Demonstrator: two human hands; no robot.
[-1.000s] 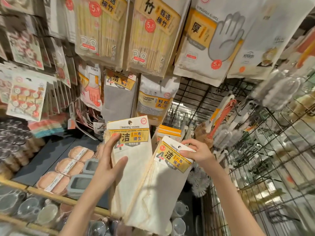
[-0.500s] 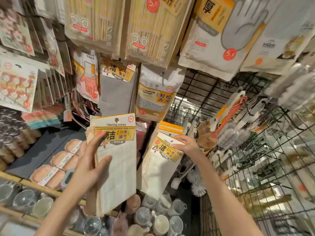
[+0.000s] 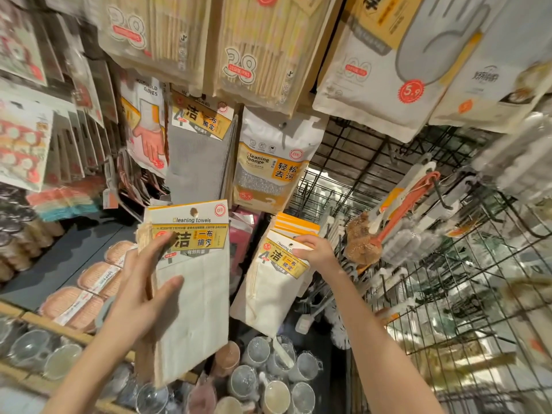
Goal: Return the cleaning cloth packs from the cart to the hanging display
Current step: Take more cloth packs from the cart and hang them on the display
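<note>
A cream cleaning towel pack (image 3: 191,282) is raised before the hanging display, the left hand (image 3: 140,297) curled round its edge. The right hand (image 3: 315,251) pinches a second pack's (image 3: 274,279) header against hanging packs (image 3: 294,225) behind it.

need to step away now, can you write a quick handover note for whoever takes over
Left hand grips a cream cleaning towels pack held up in front of the display, hang hole free, not on a hook.
Right hand pinches the header of a second cream towel pack against the yellow-topped stack hanging lower right; whether it is on the hook cannot be told.
The grey towel pack hangs above.
Done: both packs brought up to the display.
Left: seat the right pack, then hang the left one. The cart is out of view, so check it for more.
</note>
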